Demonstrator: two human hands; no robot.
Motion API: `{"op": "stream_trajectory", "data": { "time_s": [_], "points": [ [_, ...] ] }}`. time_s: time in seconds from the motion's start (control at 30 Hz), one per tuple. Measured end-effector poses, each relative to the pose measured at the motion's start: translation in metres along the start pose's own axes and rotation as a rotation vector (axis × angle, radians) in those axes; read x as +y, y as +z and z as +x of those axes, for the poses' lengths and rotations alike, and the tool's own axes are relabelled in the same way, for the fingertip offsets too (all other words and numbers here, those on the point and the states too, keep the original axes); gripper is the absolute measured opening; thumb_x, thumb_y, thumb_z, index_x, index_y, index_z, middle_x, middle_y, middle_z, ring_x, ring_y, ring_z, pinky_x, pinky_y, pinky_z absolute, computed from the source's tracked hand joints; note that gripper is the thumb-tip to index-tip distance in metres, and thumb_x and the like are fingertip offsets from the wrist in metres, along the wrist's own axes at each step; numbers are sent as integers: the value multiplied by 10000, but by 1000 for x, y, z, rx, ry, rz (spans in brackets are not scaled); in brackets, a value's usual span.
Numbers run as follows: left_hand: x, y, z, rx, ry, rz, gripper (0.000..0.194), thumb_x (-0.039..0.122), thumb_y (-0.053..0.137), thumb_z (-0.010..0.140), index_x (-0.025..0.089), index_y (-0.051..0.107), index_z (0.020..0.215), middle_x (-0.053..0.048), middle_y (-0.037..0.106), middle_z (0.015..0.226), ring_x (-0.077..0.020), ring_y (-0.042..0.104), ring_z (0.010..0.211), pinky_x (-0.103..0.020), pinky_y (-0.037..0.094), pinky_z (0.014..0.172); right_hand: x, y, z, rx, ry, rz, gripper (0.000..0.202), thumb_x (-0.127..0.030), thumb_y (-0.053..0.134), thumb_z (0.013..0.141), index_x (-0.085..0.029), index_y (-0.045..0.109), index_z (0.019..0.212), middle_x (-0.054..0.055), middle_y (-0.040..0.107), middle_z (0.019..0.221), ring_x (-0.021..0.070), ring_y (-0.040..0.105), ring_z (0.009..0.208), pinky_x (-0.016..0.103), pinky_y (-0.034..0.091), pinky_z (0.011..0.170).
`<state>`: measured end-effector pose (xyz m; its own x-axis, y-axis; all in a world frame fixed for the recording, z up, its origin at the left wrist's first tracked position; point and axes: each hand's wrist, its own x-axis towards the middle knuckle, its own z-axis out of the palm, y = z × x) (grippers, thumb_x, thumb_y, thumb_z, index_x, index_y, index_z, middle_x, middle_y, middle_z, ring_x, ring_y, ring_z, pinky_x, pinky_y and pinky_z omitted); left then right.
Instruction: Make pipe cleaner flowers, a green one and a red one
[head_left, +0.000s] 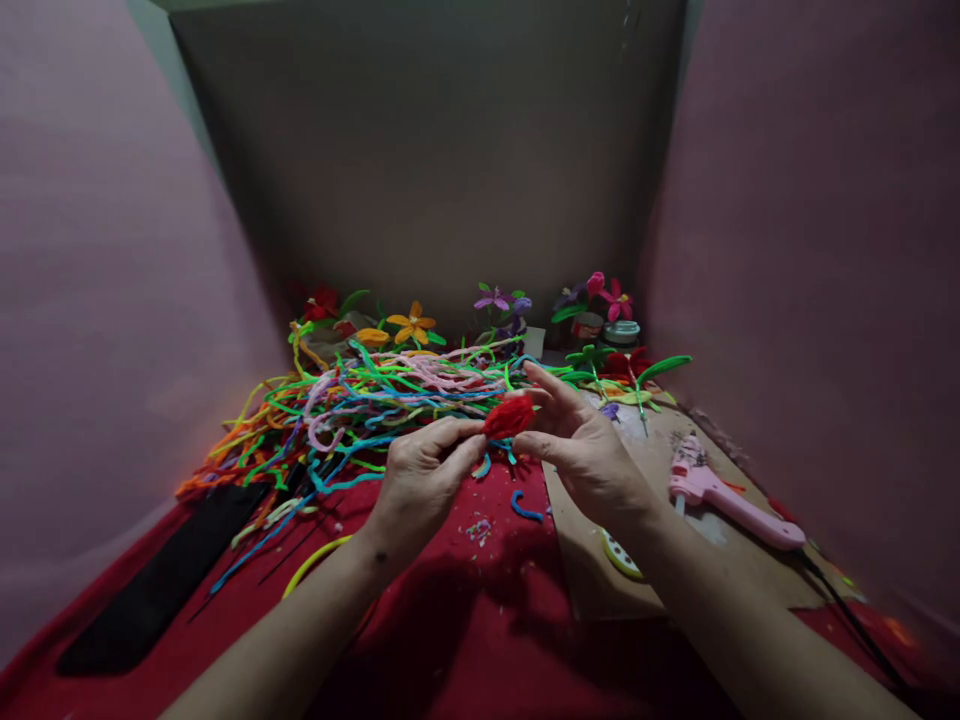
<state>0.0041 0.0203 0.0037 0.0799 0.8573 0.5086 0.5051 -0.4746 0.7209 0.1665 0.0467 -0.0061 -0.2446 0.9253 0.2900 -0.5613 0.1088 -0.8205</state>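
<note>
My left hand (431,475) pinches the base of a red fuzzy flower bud (510,416), apparently made of bent pipe cleaners, between thumb and forefinger. The bud points to the right, above the red cloth. Around its far end, my right hand (592,450) has its fingers apart and thumb stretched out, close to the bud; whether the thumb touches it I cannot tell. Behind both hands lies a tangled heap of colourful pipe cleaners (420,380). A short blue pipe cleaner piece (526,507) rests on the cloth below.
On the right, a pink glue gun (739,505) with a cord lies on a cardboard sheet (600,585). Finished pipe cleaner flowers, including an orange flower (412,322), stand at the back. A long black object (157,585) lies at left on the red cloth (465,650).
</note>
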Motion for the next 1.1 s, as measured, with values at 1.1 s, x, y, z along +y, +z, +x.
{"op": "stream_trajectory", "data": {
  "time_s": [1.1],
  "points": [
    [-25,17,-6,-41,446,277,131,132,456,864,140,586,855,-9,595,689,-86,551,599,-172,425,564,12,-2,-8,150,27,-97,197,-96,701,636,-184,683,812,3,700,751,116,624,688,245,485,685]
  ]
}}
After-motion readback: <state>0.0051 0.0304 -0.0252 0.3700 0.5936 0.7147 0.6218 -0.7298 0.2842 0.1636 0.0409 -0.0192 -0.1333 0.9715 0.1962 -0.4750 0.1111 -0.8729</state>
